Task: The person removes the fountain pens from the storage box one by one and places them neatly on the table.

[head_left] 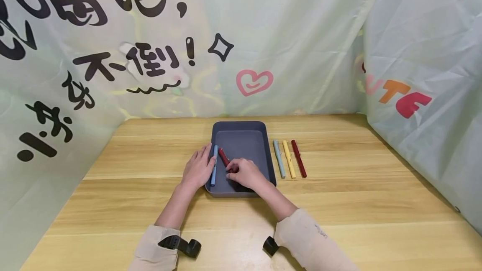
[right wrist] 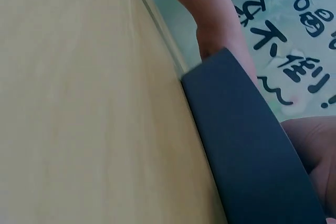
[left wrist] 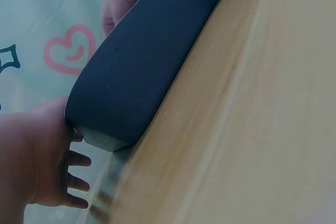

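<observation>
A dark grey tray (head_left: 244, 143) lies on the wooden table in the head view. My left hand (head_left: 197, 168) is at its left side, fingers straight and thumb over the rim, beside a blue pen (head_left: 214, 166) along the inner left wall. Inside the tray, my right hand (head_left: 245, 173) pinches a dark red pen (head_left: 223, 156) that slants just right of the blue one; its lower end is hidden by the fingers. In the left wrist view my left hand (left wrist: 39, 153) is against the tray's outer wall (left wrist: 131, 72). The right wrist view shows my right hand (right wrist: 312, 142) partly, behind the tray.
Right of the tray, a light blue pen (head_left: 279, 159), a yellow pen (head_left: 289, 159) and another dark red pen (head_left: 299, 158) lie side by side on the table (head_left: 357, 204). A printed cloth (head_left: 293, 45) hangs behind the table and along both sides.
</observation>
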A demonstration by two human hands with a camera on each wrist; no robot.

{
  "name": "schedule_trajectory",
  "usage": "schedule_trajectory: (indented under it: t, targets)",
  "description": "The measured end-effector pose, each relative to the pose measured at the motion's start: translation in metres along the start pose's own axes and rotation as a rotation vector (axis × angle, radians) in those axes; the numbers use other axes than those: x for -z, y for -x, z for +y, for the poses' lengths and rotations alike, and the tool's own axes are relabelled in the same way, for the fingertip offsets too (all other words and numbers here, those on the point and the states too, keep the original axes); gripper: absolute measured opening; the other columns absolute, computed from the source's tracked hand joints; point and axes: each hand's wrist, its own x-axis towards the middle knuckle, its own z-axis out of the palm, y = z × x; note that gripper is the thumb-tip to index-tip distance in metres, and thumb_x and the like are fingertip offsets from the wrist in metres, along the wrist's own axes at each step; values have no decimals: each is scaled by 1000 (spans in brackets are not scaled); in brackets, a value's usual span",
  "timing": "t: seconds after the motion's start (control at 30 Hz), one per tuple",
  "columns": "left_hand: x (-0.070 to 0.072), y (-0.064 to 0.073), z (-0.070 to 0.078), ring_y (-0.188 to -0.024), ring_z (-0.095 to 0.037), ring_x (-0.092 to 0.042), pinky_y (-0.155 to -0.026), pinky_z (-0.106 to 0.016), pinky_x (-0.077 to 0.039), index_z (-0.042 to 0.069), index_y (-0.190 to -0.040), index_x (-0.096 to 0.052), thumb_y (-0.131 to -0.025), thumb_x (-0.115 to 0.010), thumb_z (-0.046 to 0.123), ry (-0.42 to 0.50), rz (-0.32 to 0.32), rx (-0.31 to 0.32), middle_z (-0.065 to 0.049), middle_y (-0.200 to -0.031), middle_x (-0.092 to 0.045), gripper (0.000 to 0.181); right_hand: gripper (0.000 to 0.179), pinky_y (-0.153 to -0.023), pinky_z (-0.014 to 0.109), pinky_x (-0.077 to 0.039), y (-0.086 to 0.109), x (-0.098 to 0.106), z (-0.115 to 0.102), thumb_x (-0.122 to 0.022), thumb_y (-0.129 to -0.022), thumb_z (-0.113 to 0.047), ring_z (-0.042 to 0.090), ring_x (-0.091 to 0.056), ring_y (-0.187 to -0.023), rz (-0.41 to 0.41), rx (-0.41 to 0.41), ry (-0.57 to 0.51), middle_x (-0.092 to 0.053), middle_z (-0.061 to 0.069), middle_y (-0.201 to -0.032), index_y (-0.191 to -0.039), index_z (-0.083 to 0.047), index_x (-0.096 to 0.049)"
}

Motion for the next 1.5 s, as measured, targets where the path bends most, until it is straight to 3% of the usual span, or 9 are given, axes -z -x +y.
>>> schedule_trajectory:
  t: [0.3,0.6,0.8,1.0,1.5]
  targets:
    - [1,1,1,-131,-43,-18,-104,-55,-17,13,-148,-17,-99,-32,35,9,4,3,-16,-148,-21,56,19,-67,31,-44,-1,4,14,-75,-75,-6,17,-52,-73,54,-17,-26,-56,0,-79,-87,-10,-61]
    - [1,0,-1,-131,-43,-18,-103,-57,-18,13,-148,-17,-99,-31,34,4,2,1,-16,-148,-21,56,29,-65,31,-44,-2,0,16,-75,-76,-9,17,-51,-72,72,-50,-36,-54,1,-80,-102,-8,-63]
    - [2,0,-1,-132,-43,-17,-103,-56,-17,13,-149,-15,-99,-32,34,8,-8,10,-16,-148,-20,56,28,-64,29,-44,-3,-3,16,-74,-77,-10,16,-51,-72,85,-52,2,-53,0,-79,-103,-7,-66]
    - [2,0,-2,-132,-43,-16,-104,-56,-16,13,-149,-15,-99,-32,34,11,-4,0,-17,-149,-20,56,20,-61,29,-44,-3,-4,19,-73,-74,-7,16,-51,-68,140,-2,-10,-54,-1,-73,-94,-4,-69]
    - [0,0,0,-132,-43,-16,-104,-56,-16,13,-149,-16,-99,-33,33,19,-4,4,-15,-148,-21,56,18,-63,30,-44,0,-3,18,-71,-76,-7,18,-51,-70,152,-73,-33,-53,1,-77,-93,-5,-69]
